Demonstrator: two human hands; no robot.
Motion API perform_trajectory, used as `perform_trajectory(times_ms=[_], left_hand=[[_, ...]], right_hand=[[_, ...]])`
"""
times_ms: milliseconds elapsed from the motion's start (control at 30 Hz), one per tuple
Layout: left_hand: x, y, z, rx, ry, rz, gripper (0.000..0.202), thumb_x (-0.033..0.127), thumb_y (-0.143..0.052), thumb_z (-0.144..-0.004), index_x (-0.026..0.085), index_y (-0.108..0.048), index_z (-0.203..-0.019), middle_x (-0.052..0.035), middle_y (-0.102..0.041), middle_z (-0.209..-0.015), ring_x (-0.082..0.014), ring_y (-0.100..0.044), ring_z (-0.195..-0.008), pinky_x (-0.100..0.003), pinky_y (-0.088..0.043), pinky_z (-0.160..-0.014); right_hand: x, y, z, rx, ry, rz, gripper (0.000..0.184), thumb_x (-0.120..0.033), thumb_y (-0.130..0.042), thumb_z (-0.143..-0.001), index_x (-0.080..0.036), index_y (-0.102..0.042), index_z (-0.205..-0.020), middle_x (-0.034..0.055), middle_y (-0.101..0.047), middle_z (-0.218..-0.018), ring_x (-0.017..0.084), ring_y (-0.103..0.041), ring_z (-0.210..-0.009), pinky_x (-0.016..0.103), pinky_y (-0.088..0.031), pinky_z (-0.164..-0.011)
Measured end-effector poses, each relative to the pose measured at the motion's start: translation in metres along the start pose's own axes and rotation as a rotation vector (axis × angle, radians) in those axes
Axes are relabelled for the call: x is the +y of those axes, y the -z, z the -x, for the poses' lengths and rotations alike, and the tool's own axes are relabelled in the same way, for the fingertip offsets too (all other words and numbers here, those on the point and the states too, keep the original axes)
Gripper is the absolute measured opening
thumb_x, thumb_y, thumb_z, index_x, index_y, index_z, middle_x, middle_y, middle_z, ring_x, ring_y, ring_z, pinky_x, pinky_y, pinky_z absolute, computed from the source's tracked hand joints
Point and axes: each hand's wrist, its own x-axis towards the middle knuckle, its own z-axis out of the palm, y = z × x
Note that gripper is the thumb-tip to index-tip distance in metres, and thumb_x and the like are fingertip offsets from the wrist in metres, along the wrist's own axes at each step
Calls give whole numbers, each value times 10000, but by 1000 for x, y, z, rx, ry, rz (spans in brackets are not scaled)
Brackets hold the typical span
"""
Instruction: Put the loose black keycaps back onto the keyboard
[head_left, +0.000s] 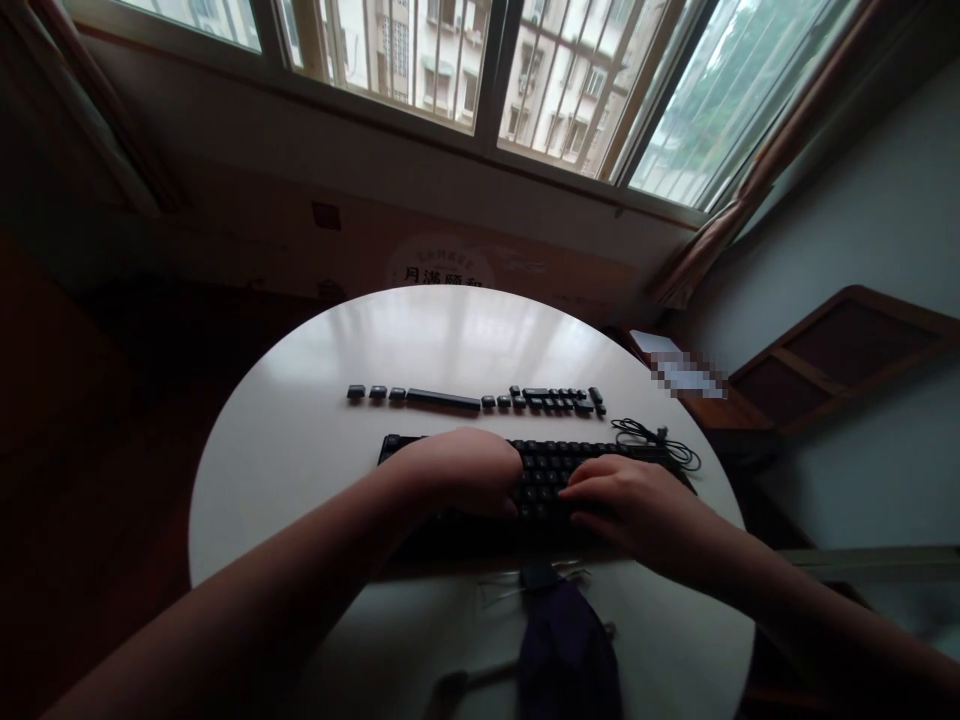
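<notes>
A black keyboard point(541, 478) lies on a round white table, with both my hands over it. My left hand point(480, 472) bends at the wrist above its left half, fingers curled in and mostly hidden behind the back of the hand. Over the right half, my right hand point(630, 498) has its fingertips and thumb drawn together low at the keys. Whatever either hand holds is too dark or hidden to make out. Behind the keyboard stands a row of loose black keycaps point(378, 392), including a long spacebar point(444, 399) and a cluster of smaller keycaps point(559, 402).
A coiled black cable point(660, 440) lies at the keyboard's right end. Near the front of the white table point(262, 450) are a dark purple cloth or pouch point(566, 640), a dark long-handled item point(457, 685) and thin wire pieces point(499, 588). A wooden chair point(847, 340) stands at the right.
</notes>
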Motion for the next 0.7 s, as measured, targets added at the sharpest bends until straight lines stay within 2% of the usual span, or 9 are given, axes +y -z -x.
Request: perform_trajectory(times_ms=[367,500,700], left_hand=[[-3,-1,-3,5,-12,19,239,381,-659,-812,174,-766,-863,-57,-685,-717,-140,-494,-517,-270,-367,-498],[-3,-2,-3,-1,-18,10,254,390,-648,-818,171,-769,-860,-61,-674,-700,-149,-494,-514,-278,-374,-498],[-1,1,-2,-21,-15,6,259,380,-640,-827,164,-774,-878,-66,-678,-705,-152,-509,-527,-277,-395,-515]], right_hand=[[-9,-31,6,179,58,76,189,-128,-689,-877,-204,-746,-1041,55,-738,-1038,246,-672,-905,377,-552,-784],[-12,-42,11,276,96,152,168,-154,-613,-950,-174,-721,-1078,75,-734,-1059,252,-657,-902,397,-547,-780],[-11,-53,16,367,136,201,248,-143,-504,-1004,-131,-700,-1156,102,-730,-1115,248,-646,-969,384,-535,-832]])
